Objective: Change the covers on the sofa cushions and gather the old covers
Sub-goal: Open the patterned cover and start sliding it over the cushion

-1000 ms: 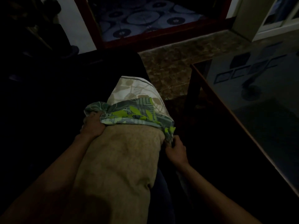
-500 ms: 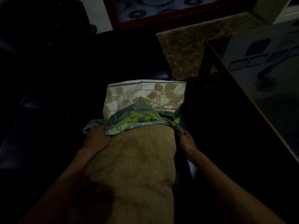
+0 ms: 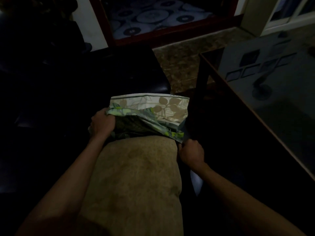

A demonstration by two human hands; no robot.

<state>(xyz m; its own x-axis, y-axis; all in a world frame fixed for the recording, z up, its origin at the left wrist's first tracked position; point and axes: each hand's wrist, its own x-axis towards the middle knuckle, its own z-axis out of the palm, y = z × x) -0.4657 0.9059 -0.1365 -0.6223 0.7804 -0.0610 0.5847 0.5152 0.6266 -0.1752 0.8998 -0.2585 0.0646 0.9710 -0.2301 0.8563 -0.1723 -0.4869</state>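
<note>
A bare tan cushion (image 3: 136,181) lies lengthwise on my lap, pointing away from me. Beyond its far end lies a leaf-patterned cover (image 3: 168,108), cream and beige outside, green and lime on its turned-back rim. My left hand (image 3: 102,124) grips the rim's left side and holds it raised. At the rim's right corner, beside the cushion's far right corner, my right hand (image 3: 191,153) pinches the cloth. The cover's mouth gapes dark between my hands, and the cushion's far end sits just at or outside it.
I sit on a dark sofa (image 3: 85,86) that fills the left side. A glass-topped coffee table (image 3: 272,92) with a wooden rim stands close on the right. Patterned floor (image 3: 180,65) and a circle-patterned rug (image 3: 153,14) lie ahead. The room is dim.
My left hand has lifted the cover's left rim up and away, opening the mouth. The rim has slid off the cushion's far end. My right hand keeps its hold at the right corner.
</note>
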